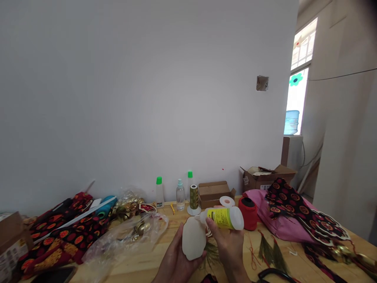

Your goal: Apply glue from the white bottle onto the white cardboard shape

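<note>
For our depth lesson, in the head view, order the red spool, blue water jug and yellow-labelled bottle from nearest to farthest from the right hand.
1. Yellow-labelled bottle: in the right hand.
2. Red spool: on the table, to the hand's right.
3. Blue water jug: far right, by the window.

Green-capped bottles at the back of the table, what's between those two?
A clear bottle with a pale blue cap stands between the green-capped bottles in the head view.

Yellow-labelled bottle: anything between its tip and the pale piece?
Nothing visible: the right hand holds the bottle, its tip at the upper edge of the pale piece in the left hand; contact is unclear.
</note>
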`<action>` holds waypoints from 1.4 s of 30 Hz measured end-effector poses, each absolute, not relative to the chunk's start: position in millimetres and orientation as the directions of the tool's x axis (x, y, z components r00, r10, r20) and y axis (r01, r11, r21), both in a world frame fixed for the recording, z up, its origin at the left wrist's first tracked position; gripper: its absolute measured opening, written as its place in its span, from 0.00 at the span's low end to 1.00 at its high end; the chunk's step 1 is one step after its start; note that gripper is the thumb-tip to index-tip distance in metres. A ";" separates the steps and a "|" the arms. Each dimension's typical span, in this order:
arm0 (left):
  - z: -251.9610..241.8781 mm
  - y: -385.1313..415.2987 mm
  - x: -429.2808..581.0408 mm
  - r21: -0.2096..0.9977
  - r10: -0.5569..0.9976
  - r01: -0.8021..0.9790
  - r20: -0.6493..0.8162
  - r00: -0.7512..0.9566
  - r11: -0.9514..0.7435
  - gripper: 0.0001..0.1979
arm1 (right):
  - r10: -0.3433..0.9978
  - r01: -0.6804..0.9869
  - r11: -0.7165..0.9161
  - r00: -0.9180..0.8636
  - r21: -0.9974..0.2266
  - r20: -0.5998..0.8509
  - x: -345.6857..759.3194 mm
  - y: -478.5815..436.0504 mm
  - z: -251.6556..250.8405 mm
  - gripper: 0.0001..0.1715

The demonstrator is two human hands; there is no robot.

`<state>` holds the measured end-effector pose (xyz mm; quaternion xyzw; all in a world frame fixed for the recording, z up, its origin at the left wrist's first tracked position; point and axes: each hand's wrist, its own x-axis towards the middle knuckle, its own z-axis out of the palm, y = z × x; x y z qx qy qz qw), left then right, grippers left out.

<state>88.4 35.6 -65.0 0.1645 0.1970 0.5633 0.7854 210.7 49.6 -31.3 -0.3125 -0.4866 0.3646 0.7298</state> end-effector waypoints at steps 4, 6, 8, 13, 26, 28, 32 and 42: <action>-66.7 35.9 86.0 0.484 0.947 -0.817 -0.102 0.304 0.314 0.14 | 0.842 -0.237 0.529 0.269 -0.815 0.468 211.3 49.6 -27.6 0.24; -67.9 36.6 85.2 0.479 0.945 -0.818 -0.095 0.313 0.319 0.14 | 0.847 -0.234 0.516 0.281 -0.824 0.450 211.4 50.1 -29.0 0.25; -68.0 37.1 85.3 0.476 0.946 -0.820 -0.095 0.311 0.318 0.14 | 0.847 -0.214 0.513 0.284 -0.831 0.450 211.4 50.4 -31.5 0.26; -64.6 36.1 87.5 0.487 0.949 -0.816 -0.136 0.283 0.313 0.11 | 0.823 -0.190 0.548 0.295 -0.814 0.485 209.9 52.5 -36.6 0.37; -66.0 35.9 85.6 0.472 0.951 -0.827 -0.103 0.292 0.306 0.12 | 0.843 -0.256 0.524 0.293 -0.812 0.452 210.3 52.3 -32.6 0.41; -66.8 36.6 84.7 0.480 0.951 -0.824 -0.087 0.296 0.301 0.13 | 0.850 -0.268 0.513 0.290 -0.815 0.440 210.8 52.9 -32.3 0.39; -66.1 37.8 83.2 0.485 0.953 -0.824 -0.078 0.292 0.293 0.15 | 0.840 -0.278 0.529 0.305 -0.802 0.449 210.3 52.6 -30.6 0.31; -65.2 34.6 81.5 0.443 0.942 -0.835 -0.073 0.328 0.325 0.17 | 0.834 -0.300 0.544 0.301 -0.784 0.463 211.2 54.7 -35.0 0.21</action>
